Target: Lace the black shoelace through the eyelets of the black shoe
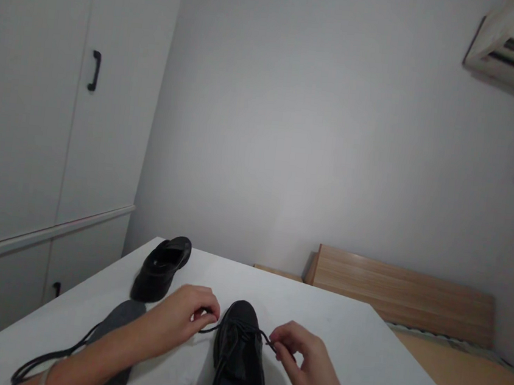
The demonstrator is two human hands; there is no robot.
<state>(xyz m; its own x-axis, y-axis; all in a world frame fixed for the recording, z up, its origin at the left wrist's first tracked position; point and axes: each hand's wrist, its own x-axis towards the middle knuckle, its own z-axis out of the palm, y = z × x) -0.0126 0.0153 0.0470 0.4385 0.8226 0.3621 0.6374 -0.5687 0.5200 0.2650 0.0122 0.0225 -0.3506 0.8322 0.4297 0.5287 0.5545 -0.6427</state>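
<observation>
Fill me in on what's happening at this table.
A person is lacing a black shoe on a white table. The left hand and the right hand each pinch an end of its lace, pulled out to either side. A second black shoe sits farther back, with a grey insole and a loose lace at left.

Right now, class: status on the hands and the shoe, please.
Left hand and right hand each pinch a lace end. Black shoe sits between them on the white table. Second shoe lies apart, far left.
</observation>
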